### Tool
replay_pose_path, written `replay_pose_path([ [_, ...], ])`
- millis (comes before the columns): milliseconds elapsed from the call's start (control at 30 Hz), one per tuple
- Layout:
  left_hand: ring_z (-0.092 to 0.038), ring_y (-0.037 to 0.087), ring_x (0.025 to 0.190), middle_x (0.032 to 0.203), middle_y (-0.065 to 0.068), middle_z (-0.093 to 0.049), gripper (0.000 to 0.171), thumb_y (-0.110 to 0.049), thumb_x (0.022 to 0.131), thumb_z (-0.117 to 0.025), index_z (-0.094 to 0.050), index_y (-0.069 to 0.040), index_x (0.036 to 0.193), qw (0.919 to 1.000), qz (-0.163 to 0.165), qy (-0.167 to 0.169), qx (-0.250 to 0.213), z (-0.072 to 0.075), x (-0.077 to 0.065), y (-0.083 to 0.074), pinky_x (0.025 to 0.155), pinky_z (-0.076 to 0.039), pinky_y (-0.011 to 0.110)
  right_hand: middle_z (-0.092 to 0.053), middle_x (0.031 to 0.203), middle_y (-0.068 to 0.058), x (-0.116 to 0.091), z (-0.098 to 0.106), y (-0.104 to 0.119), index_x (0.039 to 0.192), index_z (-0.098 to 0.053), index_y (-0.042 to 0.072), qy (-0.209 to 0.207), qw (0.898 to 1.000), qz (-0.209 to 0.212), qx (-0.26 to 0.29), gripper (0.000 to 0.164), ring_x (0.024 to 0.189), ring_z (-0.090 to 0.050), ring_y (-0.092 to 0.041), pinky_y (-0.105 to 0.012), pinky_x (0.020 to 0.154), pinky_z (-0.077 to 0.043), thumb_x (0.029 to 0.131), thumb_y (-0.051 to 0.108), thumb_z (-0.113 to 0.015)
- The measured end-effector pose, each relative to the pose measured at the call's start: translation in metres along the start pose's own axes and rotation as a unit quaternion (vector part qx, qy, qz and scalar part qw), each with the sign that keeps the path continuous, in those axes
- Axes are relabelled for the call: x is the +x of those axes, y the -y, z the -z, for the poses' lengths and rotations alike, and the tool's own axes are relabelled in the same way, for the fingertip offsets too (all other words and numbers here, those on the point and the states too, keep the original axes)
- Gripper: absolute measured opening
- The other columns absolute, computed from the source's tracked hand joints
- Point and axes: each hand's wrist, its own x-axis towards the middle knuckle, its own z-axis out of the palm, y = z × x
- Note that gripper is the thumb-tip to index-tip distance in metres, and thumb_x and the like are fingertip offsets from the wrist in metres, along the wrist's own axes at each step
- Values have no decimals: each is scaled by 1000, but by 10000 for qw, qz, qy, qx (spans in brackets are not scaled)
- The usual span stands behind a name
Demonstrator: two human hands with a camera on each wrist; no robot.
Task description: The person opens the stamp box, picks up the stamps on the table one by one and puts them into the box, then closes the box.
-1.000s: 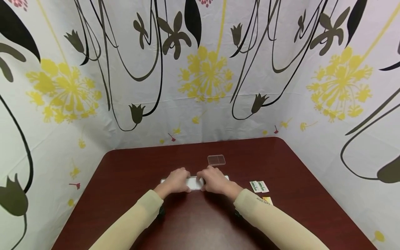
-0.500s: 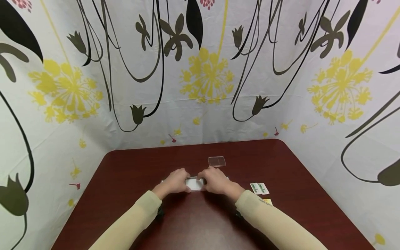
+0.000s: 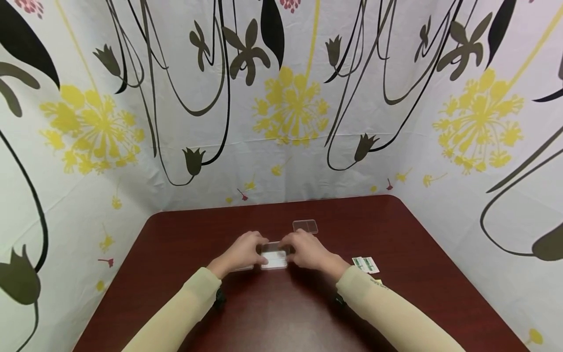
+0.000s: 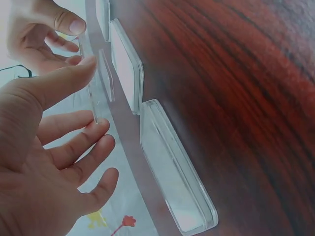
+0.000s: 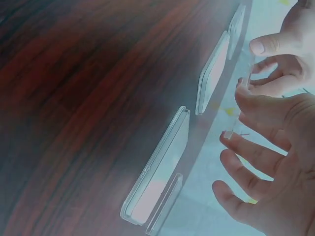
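Both hands hold a thin clear plastic lid [image 3: 271, 247] by its two ends, above a clear box with white inside [image 3: 274, 260]. My left hand [image 3: 243, 252] pinches one end between thumb and fingertips. At the opposite end, my right hand [image 3: 308, 249] does the same. In the left wrist view, the lid is seen edge-on, raised off the table, with the other fingers spread. A second box [image 4: 177, 172] lies under my left hand, and a third box [image 5: 157, 172] under my right; together the boxes form a row.
Beyond the right hand, another clear lid [image 3: 305, 226] lies flat on the dark red table [image 3: 211, 222]. Two white packets with green print [image 3: 365, 264] lie to the right, with a yellow packet [image 3: 378, 281] partly behind the sleeve. A flowered cloth [image 3: 281, 171] hangs around the table.
The hands have risen slightly and moved a little apart, lifting the clear lid off the middle box. Earlier they were down at that box; now its white inside shows below the lid.
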Motion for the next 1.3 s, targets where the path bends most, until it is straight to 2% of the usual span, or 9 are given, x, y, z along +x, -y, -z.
replay_pose_path([
  [100,-58,26,105,116,8,-64,53,-26,82,-87,-70,-5,127,10000,12,-52,14,1,1,2,83,-51,41,-70,115,5,0,1,-1,117,-76,20,-109,9998,34,-134,34,100,-56,-19,-39,82,-50,85,19,-82],
  [267,-59,27,112,120,5,-64,52,-26,82,-86,-69,-8,129,9997,121,-166,-117,6,3,5,87,-51,43,-67,119,4,2,2,-3,120,-75,23,-324,9989,-5,-328,35,98,-55,-19,-38,78,-51,85,25,-81],
  [433,-56,29,119,126,5,-62,55,-24,83,-85,-67,-9,133,9981,299,-316,-443,10,5,6,92,-50,47,-69,114,5,7,7,-6,120,-75,21,-426,9984,101,-345,34,107,-59,-20,-43,92,-50,87,27,-81],
  [533,-55,29,120,127,6,-62,58,-25,84,-84,-64,-7,136,9972,320,-477,-472,12,7,5,93,-50,47,-70,114,5,11,12,-8,120,-75,19,-460,9983,153,-322,34,107,-59,-20,-43,91,-49,87,27,-81],
  [633,-56,28,119,126,5,-62,60,-25,85,-84,-63,-6,137,9962,326,-641,-485,13,10,6,93,-50,47,-69,116,5,14,17,-10,121,-74,20,-453,9985,115,-284,35,104,-56,-20,-43,82,-49,88,29,-81],
  [767,-56,26,118,125,2,-63,60,-27,84,-85,-64,-8,137,9947,354,-816,-518,14,13,6,93,-50,45,-69,118,5,18,23,-13,122,-74,20,-436,9985,112,-308,36,104,-56,-20,-42,79,-50,88,29,-81],
  [967,-55,27,120,129,3,-62,60,-31,85,-84,-64,-10,137,9937,359,-990,-381,17,18,7,94,-49,46,-69,120,5,25,27,-19,122,-74,20,-387,9986,173,-329,35,107,-56,-21,-40,84,-50,88,27,-80],
  [1133,-53,27,123,132,3,-61,59,-31,86,-83,-63,-12,138,9929,454,-1016,-426,20,24,9,95,-48,48,-69,120,8,35,31,-27,121,-74,22,-328,9988,179,-310,36,110,-56,-20,-40,90,-48,87,27,-82],
  [1300,-50,27,127,137,3,-59,60,-32,87,-82,-62,-14,140,9934,445,-1021,-291,23,33,15,100,-45,49,-69,120,9,44,35,-35,121,-74,23,-273,9990,110,-325,36,111,-55,-21,-40,89,-48,86,29,-82],
])
